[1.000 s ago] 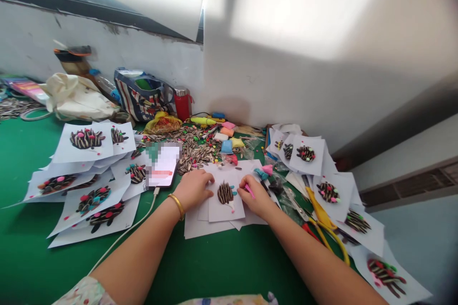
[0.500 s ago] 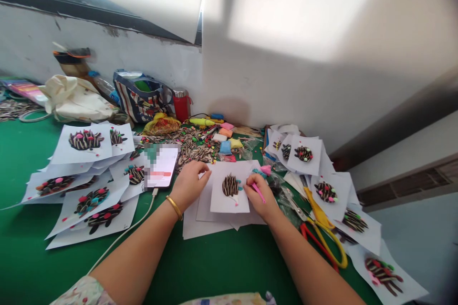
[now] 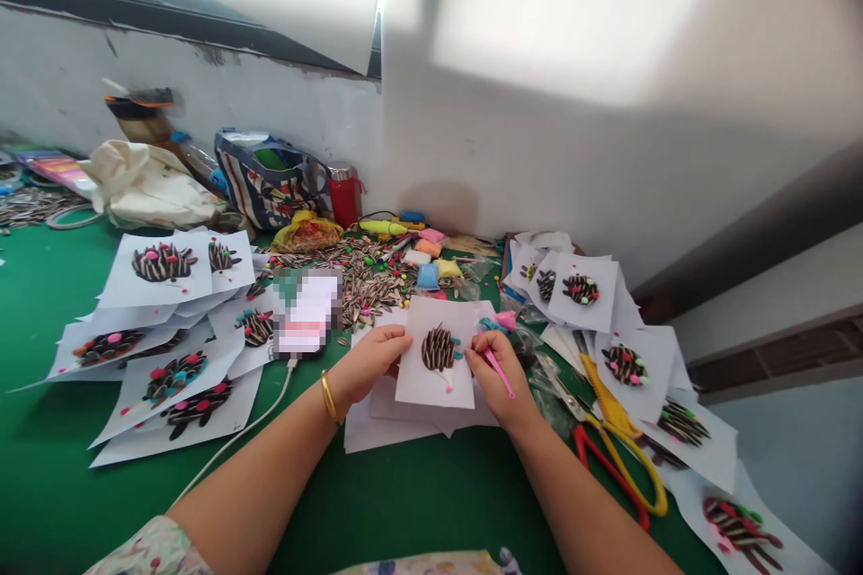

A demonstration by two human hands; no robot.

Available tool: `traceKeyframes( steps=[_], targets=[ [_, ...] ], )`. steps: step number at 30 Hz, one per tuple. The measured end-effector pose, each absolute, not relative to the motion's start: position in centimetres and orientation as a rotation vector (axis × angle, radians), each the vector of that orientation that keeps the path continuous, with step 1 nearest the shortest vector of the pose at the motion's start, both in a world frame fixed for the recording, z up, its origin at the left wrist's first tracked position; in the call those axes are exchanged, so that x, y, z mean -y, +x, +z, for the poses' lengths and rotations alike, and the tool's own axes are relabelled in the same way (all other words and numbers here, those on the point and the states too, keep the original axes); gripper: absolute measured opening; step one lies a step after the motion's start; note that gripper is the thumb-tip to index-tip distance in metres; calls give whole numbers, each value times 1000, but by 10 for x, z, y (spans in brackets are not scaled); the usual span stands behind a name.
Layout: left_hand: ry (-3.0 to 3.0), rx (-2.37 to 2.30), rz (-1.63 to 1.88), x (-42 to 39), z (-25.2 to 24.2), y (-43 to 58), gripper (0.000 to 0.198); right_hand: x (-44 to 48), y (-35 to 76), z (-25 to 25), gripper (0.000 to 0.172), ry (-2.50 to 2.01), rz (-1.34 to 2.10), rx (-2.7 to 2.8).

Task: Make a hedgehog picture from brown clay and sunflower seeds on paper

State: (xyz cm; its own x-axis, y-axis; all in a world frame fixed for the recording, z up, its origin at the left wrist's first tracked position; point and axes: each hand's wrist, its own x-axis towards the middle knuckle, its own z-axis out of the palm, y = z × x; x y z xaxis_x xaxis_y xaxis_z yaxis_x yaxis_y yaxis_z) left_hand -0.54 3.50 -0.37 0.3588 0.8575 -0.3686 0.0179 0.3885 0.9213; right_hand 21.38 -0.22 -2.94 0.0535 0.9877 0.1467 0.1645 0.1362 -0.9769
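Note:
In front of me is a white paper card (image 3: pixel 414 391) bearing a hedgehog shape of striped sunflower seeds (image 3: pixel 438 349), with blue clay bits at its right side and a small pink dot below. My left hand (image 3: pixel 374 359) pinches the card's left edge between thumb and fingers. At the right edge, my right hand (image 3: pixel 495 377) has its fingertips closed by the blue bits, with a thin pink plastic tool (image 3: pixel 500 370) held across the palm. Blank white sheets (image 3: pixel 378 433) lie beneath the card.
Finished-looking seed cards spread in piles at left (image 3: pixel 155 296) and right (image 3: pixel 634 355). Loose sunflower seeds (image 3: pixel 378 278) and coloured clay packs (image 3: pixel 428 277) sit at the back. A phone (image 3: pixel 306 314) trails a white cable. Scissors (image 3: pixel 607 449) lie beside my right forearm.
My left hand has moved from above the sheets' left side onto the card's left edge. The card appears slightly raised and shifted right. My right hand keeps the pink tool.

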Motion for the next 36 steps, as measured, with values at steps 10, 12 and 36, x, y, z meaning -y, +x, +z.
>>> traceKeyframes(
  steps=[10, 12, 36],
  targets=[
    [835, -1042, 808, -39, -3, -9, 23, 2, 228, -30, 18, -1409, 755, 1647],
    [805, -1038, 830, -40, -4, -10, 22, 2, 229, -30, 22, -1408, 629, 1868],
    [765, -956, 892, -43, -10, -12, 23, 1, 219, -34, 39, -1196, 1358, 1281]
  ],
)
